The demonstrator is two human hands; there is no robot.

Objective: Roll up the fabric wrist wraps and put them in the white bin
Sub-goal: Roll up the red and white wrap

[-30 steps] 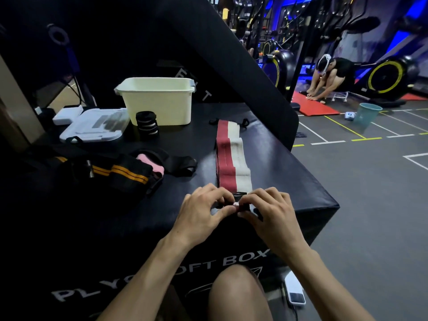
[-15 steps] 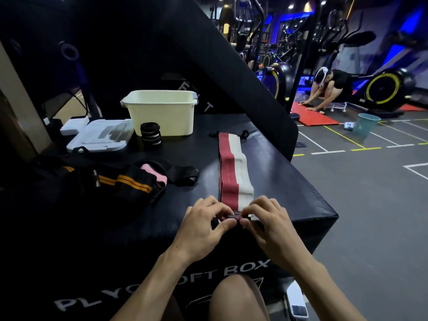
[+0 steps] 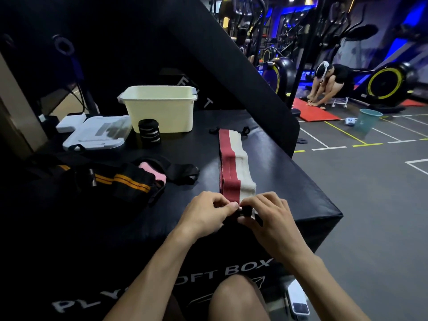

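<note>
Two hands, left hand (image 3: 203, 214) and right hand (image 3: 269, 218), meet at centre frame, pinching the near end of one red-and-white wrist wrap (image 3: 231, 163) lying lengthwise. One white bin (image 3: 162, 107) stands upper left beside one rolled black wrap (image 3: 149, 133). Since the earlier frame, the visible strip has shortened slightly.

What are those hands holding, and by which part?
Both the left hand and right hand pinch the near end of the red and white wrist wrap.

wrist wrap (image 3: 234, 165) – red, white stripes | bin (image 3: 162, 110) – white | rolled wrap (image 3: 149, 133) black, white bands
</note>
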